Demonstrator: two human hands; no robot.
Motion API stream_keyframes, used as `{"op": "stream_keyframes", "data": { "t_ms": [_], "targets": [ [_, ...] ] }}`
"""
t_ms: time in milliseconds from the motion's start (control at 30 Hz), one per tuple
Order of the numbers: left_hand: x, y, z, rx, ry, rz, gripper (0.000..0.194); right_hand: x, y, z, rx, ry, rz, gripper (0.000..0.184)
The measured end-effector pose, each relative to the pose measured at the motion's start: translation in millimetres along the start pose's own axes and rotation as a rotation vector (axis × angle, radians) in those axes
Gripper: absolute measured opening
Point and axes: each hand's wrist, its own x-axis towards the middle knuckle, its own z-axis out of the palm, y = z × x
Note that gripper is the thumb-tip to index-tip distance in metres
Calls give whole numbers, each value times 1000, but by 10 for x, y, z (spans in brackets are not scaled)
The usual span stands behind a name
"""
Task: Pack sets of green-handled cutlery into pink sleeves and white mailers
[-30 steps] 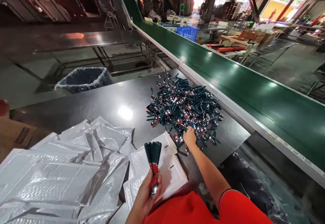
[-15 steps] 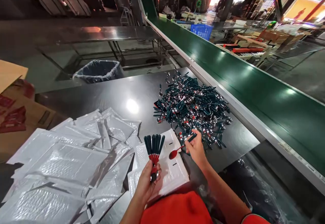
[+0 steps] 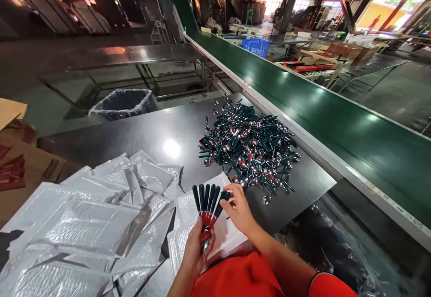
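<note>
My left hand (image 3: 196, 248) is closed round a fanned bunch of spoons (image 3: 207, 205) with dark green handles, bowls down in my palm. My right hand (image 3: 238, 210) pinches the tip of the rightmost handle in that bunch. Both hands hover over a white bubble mailer (image 3: 188, 232) on the dark metal table (image 3: 141, 135). Just beyond lies a big pile of the same green-handled spoons (image 3: 249, 146).
A heap of white bubble mailers (image 3: 84, 225) covers the table's near left. A green conveyor belt (image 3: 323, 117) runs along the right. A bin with a dark liner (image 3: 123, 103) stands behind the table, cardboard boxes (image 3: 20, 162) at far left, a blue crate (image 3: 257, 46) far back.
My right hand left the spoon pile with one spoon, carried it toward me and brought it against the bunch in my left hand.
</note>
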Motion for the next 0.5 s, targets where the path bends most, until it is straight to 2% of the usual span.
{"op": "stream_keyframes", "data": {
  "t_ms": [100, 167, 267, 400, 500],
  "targets": [
    [0, -35, -9, 60, -88, 67, 57, 13, -65, -27, -22, 9, -13, 26],
    [7, -68, -26, 94, -144, 143, 61, 11, -101, -65, -37, -5, -39, 21],
    [29, -114, -74, 112, -155, 192, 60, 4, -146, -158, -61, -35, -44, 14],
    [39, -138, -133, 163, -177, 175, 57, 26, -208, -282, -66, -60, -57, 32],
    [-3, -118, -120, 192, -201, 176, 55, 56, -258, -325, -152, -167, -129, 22]
  ]
}}
